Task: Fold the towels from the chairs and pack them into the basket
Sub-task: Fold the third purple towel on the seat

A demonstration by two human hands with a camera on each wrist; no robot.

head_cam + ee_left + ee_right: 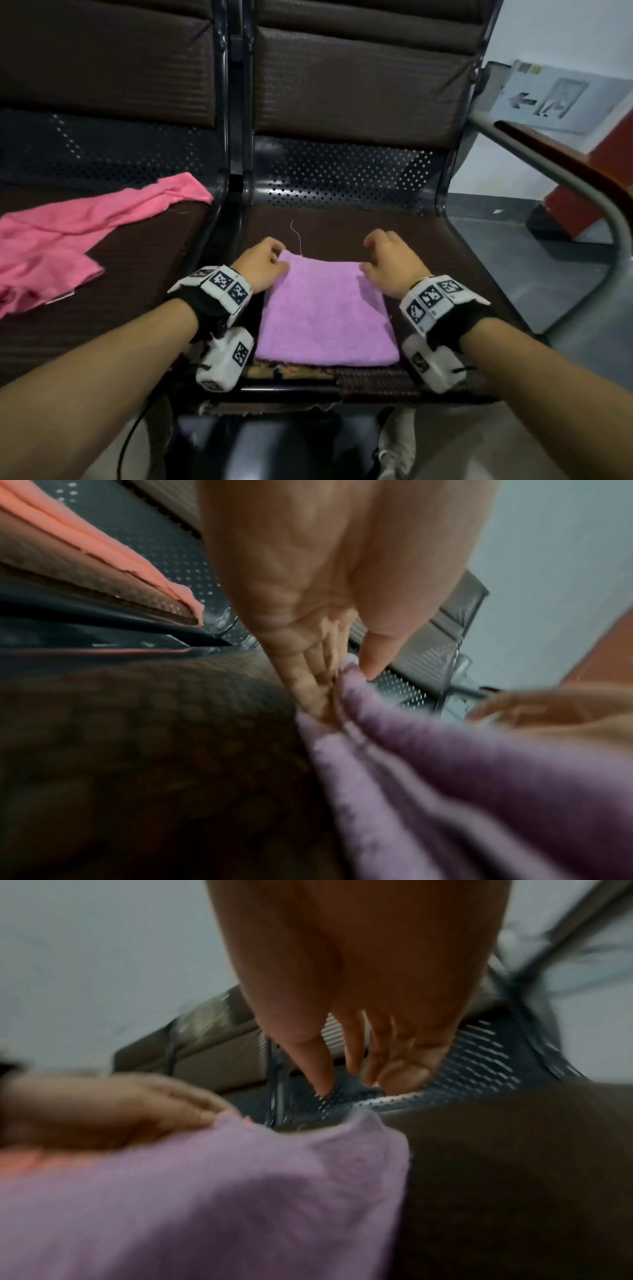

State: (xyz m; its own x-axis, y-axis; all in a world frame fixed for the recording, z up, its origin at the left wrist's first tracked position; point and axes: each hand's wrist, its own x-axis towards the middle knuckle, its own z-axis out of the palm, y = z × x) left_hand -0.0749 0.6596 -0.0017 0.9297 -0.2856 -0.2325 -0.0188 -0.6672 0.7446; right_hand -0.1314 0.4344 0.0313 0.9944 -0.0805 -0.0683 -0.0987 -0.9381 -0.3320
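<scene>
L hand [262,262] pinches purple towel [325,315] far corner; R hand [390,262] spread, off edge.

Folded towel [325,315] is lilac, plain terry. The loose towel [68,236] on the next seat is hot pink. Chairs [349,171] are black perforated metal with brownish pads, I think. Wrist bands [222,287] white with black square codes.

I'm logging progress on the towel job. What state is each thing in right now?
purple towel: folded, flat on the right seat.
pink towel: unfolded, rumpled on the left seat.
left hand: pinches the purple towel's far left corner.
right hand: fingers loosely curled at the far right corner, holding nothing.
loose thread: lies on the seat by the purple towel's far edge.
</scene>
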